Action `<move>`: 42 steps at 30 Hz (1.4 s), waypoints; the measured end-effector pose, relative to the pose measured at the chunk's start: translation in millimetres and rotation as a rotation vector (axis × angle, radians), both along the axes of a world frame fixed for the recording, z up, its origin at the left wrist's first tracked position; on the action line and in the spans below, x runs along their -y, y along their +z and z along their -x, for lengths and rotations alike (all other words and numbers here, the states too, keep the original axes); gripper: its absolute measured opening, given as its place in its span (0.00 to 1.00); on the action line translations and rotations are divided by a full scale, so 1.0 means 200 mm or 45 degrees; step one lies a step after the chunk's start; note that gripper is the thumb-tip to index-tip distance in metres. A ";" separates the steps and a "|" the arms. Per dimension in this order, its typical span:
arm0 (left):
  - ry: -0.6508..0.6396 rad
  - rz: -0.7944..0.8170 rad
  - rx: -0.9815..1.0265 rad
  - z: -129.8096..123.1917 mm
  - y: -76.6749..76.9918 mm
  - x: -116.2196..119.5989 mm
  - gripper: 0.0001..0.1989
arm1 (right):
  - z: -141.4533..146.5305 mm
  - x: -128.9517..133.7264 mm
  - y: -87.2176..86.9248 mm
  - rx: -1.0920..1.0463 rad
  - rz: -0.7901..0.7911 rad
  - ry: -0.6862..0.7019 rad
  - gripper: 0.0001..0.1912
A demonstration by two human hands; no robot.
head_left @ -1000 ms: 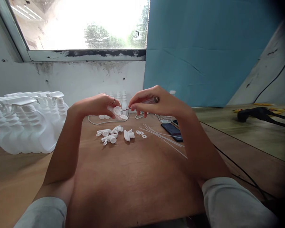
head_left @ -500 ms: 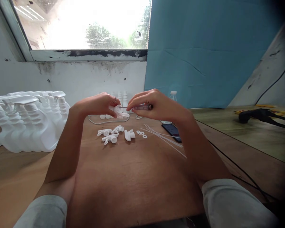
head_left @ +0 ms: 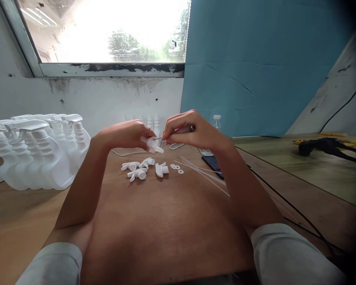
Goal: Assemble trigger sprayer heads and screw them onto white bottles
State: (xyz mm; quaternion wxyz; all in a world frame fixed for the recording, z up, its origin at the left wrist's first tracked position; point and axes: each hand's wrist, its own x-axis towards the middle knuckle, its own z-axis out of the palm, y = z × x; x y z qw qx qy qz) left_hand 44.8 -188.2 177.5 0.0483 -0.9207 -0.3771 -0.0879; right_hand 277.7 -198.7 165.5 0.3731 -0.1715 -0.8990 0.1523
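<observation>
My left hand [head_left: 136, 134] is closed on a white spray head [head_left: 154, 147], its open end turned toward the right. In my right hand [head_left: 185, 128] is a screwdriver [head_left: 185, 129] with a dark-ended, see-through handle, and its thin shaft reaches the spray head's opening. How deep the tip sits is too small to tell. Below the hands, several loose white spray heads [head_left: 137, 173] lie on the brown table [head_left: 166, 229]. Small white rings [head_left: 180, 171] rest to their right, beside a spread of thin white tubes [head_left: 203, 171].
Rows of white spray bottles [head_left: 52, 158] stand at the left. A dark phone [head_left: 213, 164] lies under the tubes near my right forearm. Behind my right hand stands a clear bottle [head_left: 216, 122]. Black cables [head_left: 284, 198] cross the right side, near a black tool [head_left: 323, 145].
Both hands have shifted slightly right, with the spray head a little lower. The spray head and screwdriver have tilted, and the screwdriver's handle end now points more upward.
</observation>
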 end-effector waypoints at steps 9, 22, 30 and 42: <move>0.081 -0.079 0.139 0.05 0.03 0.02 0.22 | 0.02 -0.10 -0.04 -0.333 0.258 0.226 0.02; -0.064 -0.111 0.252 0.09 0.02 -0.04 0.22 | 0.04 -0.26 -0.12 -0.649 0.273 0.406 0.02; -0.026 0.084 0.102 0.05 0.02 -0.05 0.19 | -0.02 -0.35 -0.11 -0.458 0.648 0.537 0.04; -0.126 0.229 0.181 0.05 0.03 -0.04 0.22 | -0.01 -0.43 -0.17 -0.578 0.882 0.616 0.03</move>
